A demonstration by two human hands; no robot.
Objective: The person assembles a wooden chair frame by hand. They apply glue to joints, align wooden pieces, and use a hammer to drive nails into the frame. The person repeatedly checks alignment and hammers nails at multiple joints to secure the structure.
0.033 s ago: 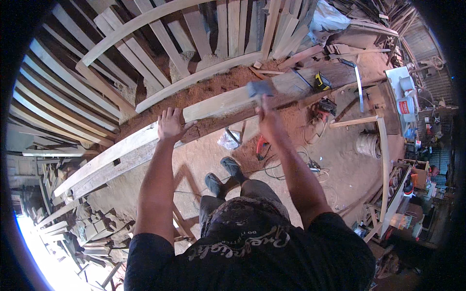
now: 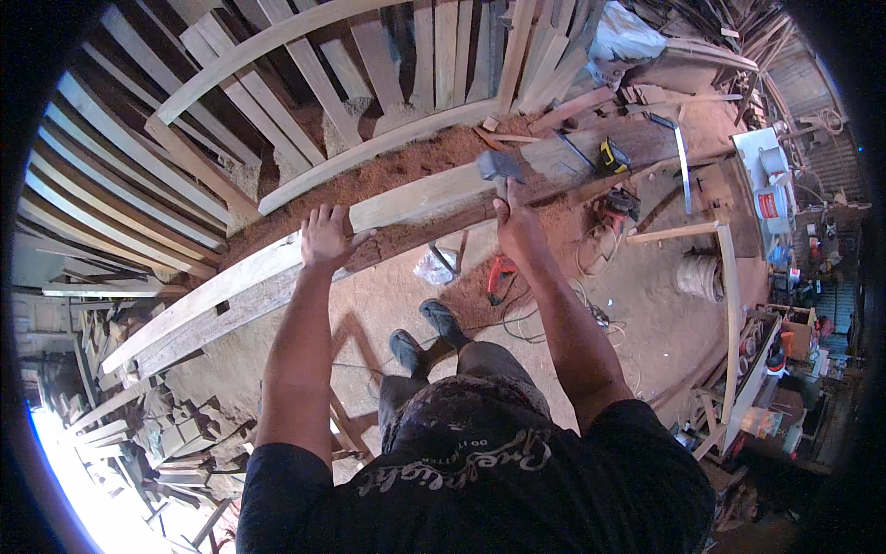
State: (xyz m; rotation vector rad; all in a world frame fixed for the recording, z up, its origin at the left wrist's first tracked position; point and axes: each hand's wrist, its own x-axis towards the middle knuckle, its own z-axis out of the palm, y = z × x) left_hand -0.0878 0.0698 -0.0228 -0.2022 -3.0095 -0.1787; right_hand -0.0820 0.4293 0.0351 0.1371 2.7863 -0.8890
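A hammer (image 2: 499, 167) with a blocky grey head is in my right hand (image 2: 520, 231), whose fingers are wrapped round its handle. The head is over the right part of a long pale timber (image 2: 425, 196), which lies along a rougher, weathered beam (image 2: 245, 300). I cannot tell whether the head touches the wood. Farther left, my left hand (image 2: 326, 240) lies flat on the pale timber, thumb spread to the right and fingers pointing to its far edge. A yellow and black tape measure (image 2: 613, 156) sits on the beam, right of the hammer.
Upright planks (image 2: 443, 55) lean in rows beyond the beam. On the floor nearer me are a red power tool (image 2: 499, 277), a clear plastic bag (image 2: 436, 266) and loose cables (image 2: 523, 319). Another power tool (image 2: 618, 205) lies farther right, near a standing wooden frame (image 2: 729, 314).
The hammer head has shifted slightly to the right and shows more sharply. My right hand has moved a little with it. My left hand stays in place on the timber.
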